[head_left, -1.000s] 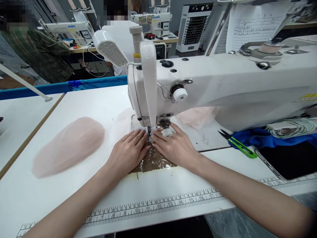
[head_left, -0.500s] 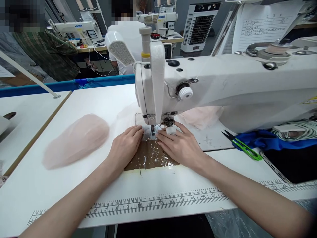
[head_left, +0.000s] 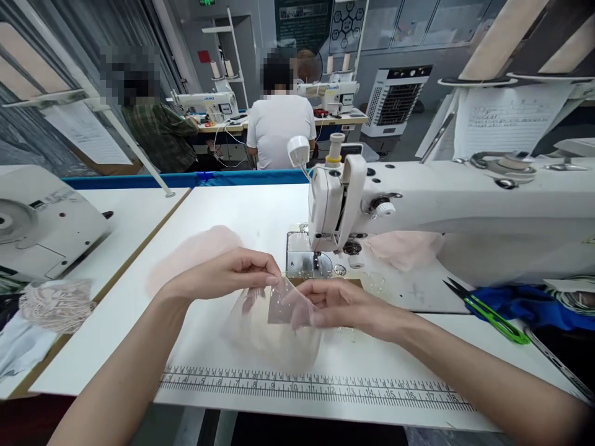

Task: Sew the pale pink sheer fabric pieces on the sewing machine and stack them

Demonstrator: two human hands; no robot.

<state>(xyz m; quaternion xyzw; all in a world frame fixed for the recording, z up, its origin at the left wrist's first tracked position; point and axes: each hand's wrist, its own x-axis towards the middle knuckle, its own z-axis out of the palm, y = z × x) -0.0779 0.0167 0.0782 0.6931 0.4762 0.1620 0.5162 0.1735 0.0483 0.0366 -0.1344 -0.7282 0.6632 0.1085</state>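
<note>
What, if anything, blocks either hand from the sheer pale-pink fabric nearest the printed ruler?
Nothing visible: the left hand and right hand both pinch the sheer pale-pink fabric. The flat brown sheet shows partly through it, so lies behind, not in between.

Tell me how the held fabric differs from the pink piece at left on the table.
The held fabric is gathered up between the left hand and right hand; the pink piece lies on the table.
The held fabric lets brown material show through; the pink piece looks denser and pinker.
Both look pale and thin.
</note>
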